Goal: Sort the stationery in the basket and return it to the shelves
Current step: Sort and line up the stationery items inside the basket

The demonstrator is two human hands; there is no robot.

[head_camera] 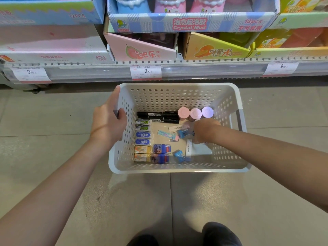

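Observation:
A white perforated basket (177, 93) sits on the floor in front of the shelf. My left hand (108, 121) grips its left rim. Inside lie black markers (158, 117), a column of boxed erasers (142, 139), blue packs (160, 153), a blue sharpener (179, 155) and three round pink and lilac lids (195, 112). My right hand (204, 130) reaches into the right side, fingers curled down around a small blue packaged item (183, 133); the grip itself is partly hidden.
A shelf edge with price tags (145, 71) runs above the basket. Display boxes of Crystal Mud (190, 23) and fruit-print boxes (142, 52) stand on it. Tiled floor (53, 121) lies around the basket; my shoes (220, 233) are at the bottom.

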